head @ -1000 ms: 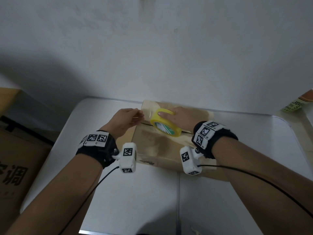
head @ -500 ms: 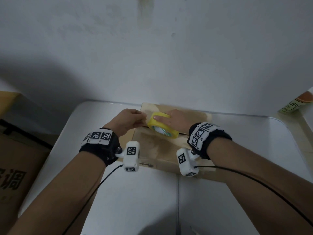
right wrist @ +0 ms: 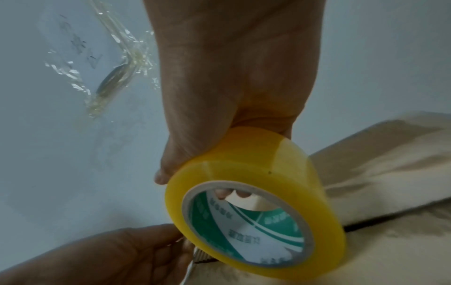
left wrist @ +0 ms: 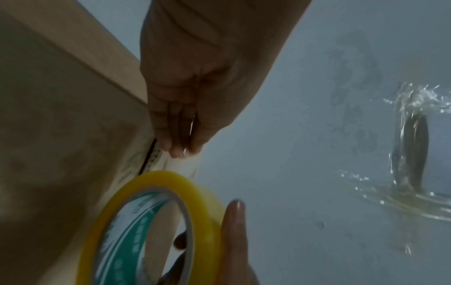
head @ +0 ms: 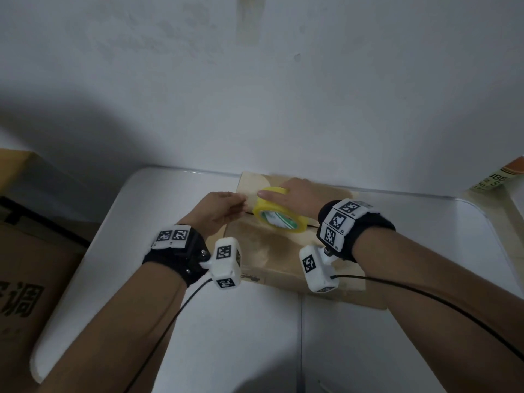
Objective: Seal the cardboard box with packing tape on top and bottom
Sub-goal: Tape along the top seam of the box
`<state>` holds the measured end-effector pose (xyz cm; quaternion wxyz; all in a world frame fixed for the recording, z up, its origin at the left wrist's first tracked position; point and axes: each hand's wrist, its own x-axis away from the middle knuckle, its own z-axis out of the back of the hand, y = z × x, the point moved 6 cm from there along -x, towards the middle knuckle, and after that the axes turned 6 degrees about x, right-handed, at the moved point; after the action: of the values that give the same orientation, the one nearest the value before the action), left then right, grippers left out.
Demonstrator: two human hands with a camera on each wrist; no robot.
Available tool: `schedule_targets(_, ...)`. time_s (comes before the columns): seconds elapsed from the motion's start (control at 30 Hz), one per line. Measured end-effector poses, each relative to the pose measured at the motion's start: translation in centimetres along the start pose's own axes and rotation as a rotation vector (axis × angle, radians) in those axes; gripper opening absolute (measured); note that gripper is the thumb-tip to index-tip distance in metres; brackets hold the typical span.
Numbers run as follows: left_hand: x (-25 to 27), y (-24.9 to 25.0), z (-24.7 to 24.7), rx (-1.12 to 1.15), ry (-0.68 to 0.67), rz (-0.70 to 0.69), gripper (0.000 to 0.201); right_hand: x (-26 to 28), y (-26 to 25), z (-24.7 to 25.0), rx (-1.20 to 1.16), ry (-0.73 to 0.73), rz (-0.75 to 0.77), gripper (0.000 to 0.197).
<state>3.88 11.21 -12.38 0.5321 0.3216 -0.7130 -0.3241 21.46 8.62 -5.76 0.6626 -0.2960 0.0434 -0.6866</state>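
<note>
A flat cardboard box [head: 272, 251] lies on the white table [head: 226, 336], its centre seam [right wrist: 380, 221] showing. My right hand [head: 295, 194] grips a yellow roll of packing tape [head: 279, 212] standing on edge on the box top; its fingers hook through the core [right wrist: 234, 192]. My left hand [head: 218, 211] sits at the box's left end and pinches the clear free tape end [left wrist: 183, 164] at the edge, just left of the roll [left wrist: 151, 227]. The strip between roll and fingers is short.
A large brown carton [head: 25, 265] stands left of the table. A printed package [head: 499, 177] sits at the far right. The white wall [head: 255, 95] is right behind the box, with crumpled clear tape [right wrist: 117, 73] stuck on it. Cables trail from both wrists.
Both hands stayed at the box's left end. The roll shifted slightly and tipped, and the left fingers closed in on the tape end beside it.
</note>
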Motion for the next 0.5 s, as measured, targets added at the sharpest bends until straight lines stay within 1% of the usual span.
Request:
schedule_targets(0.1, -0.4, -1.3, -0.1, -0.120, 0.115, -0.065, 0.014, 0.0, 0.0, 0.2, 0.086, -0.023, -0.020, 0.059)
schedule_targets(0.17, -0.6, -1.6, 0.1, -0.242, 0.143, -0.114, 0.015, -0.1, 0.0, 0.1, 0.113, -0.023, -0.035, 0.072)
schedule_targets(0.2, -0.7, -1.6, 0.3, -0.294, 0.144, -0.128, 0.015, -0.2, 0.0, 0.0, 0.126, -0.024, -0.039, 0.074)
schedule_targets(0.3, -0.6, -1.4, 0.7, -0.407, 0.123, -0.148, 0.015, -0.3, 0.0, 0.1, 0.137, -0.032, -0.059, 0.078)
schedule_targets(0.37, -0.3, -1.1, 0.4, -0.444, 0.068, -0.153, 0.013, -0.4, -0.2, 0.4, 0.169, -0.054, -0.054, 0.079)
schedule_targets(0.43, -0.1, -0.9, 0.0, -0.433, 0.005, -0.141, 0.016, -0.4, -0.2, 0.5, 0.199, -0.094, -0.036, 0.081)
schedule_targets(0.47, -0.1, -0.8, -0.1, -0.412, -0.008, -0.134, 0.021, -0.4, -0.2, 0.5, 0.193, -0.127, -0.024, 0.080)
schedule_targets(0.5, -0.2, -0.7, 0.0, -0.382, -0.010, -0.121, 0.025, -0.2, -0.2, 0.5, 0.169, -0.158, -0.006, 0.075)
